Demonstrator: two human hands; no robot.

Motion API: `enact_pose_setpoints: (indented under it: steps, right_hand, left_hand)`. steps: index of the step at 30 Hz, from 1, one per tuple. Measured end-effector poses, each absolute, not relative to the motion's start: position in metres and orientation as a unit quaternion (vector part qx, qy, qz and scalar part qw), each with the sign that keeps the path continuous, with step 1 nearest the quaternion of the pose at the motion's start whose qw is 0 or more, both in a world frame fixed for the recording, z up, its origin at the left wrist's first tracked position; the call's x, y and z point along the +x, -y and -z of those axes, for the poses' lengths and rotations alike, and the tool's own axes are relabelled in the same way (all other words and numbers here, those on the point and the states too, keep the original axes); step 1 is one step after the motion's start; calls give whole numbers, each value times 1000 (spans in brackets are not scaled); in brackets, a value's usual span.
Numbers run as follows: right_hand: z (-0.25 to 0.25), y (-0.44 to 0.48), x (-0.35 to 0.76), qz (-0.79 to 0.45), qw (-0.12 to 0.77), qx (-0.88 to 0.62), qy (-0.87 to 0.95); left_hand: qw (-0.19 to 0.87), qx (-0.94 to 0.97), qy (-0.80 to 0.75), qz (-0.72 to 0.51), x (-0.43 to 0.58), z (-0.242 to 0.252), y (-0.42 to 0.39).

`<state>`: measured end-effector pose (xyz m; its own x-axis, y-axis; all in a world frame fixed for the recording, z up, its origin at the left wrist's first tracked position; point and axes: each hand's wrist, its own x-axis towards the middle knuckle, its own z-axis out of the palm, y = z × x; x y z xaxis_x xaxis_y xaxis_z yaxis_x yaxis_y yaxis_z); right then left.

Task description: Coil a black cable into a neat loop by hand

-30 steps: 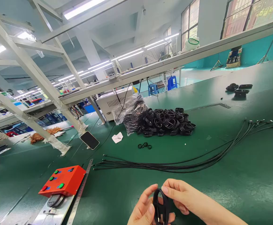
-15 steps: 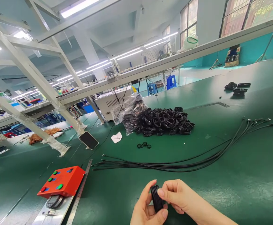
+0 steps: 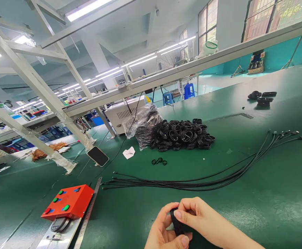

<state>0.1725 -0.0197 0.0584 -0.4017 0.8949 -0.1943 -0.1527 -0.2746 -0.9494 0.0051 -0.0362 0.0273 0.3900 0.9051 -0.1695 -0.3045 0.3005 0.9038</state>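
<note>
A small coil of black cable (image 3: 176, 223) is held between my two hands at the bottom of the head view, above the green table. My left hand (image 3: 163, 230) wraps round it from the left, thumb below and fingers along the top. From the right, my right hand (image 3: 196, 216) pinches the coil's upper edge between thumb and fingers. Part of the coil is hidden behind the fingers. Beyond my hands lies a bundle of straight black cables (image 3: 192, 185), its ends fanned out at the right. Farther back sits a heap of coiled black cables (image 3: 183, 135).
Several small black rings (image 3: 159, 161) lie before the heap. At the left are a red button box (image 3: 69, 202), a metal ruler (image 3: 88, 212), a phone (image 3: 98, 156) and a white paper scrap (image 3: 129, 152). More black coils (image 3: 264, 100) sit far right. A shelf beam crosses behind.
My left fingers have closed further over the top of the coil, which has turned slightly and shows less of its side. My right hand still pinches it. Objects on the table stay put.
</note>
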Motion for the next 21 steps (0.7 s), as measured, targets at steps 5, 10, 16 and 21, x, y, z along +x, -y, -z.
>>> enact_pose_setpoints:
  steps: [5,10,16,21]
  right_hand:
    - [-50,20,166,-682,396,-395,471]
    - [-50,18,176,-668,369,-401,507]
    - [-53,26,196,-491,342,-431,675]
    - [-39,29,182,-353,331,-366,795]
  left_hand:
    - [710,424,-358,-435,9,-25,36]
    - [739,400,-355,-411,2,-23,37]
    - [745,378,-361,-414,-4,-28,38]
    - [760,367,-350,-406,-1,-27,40]
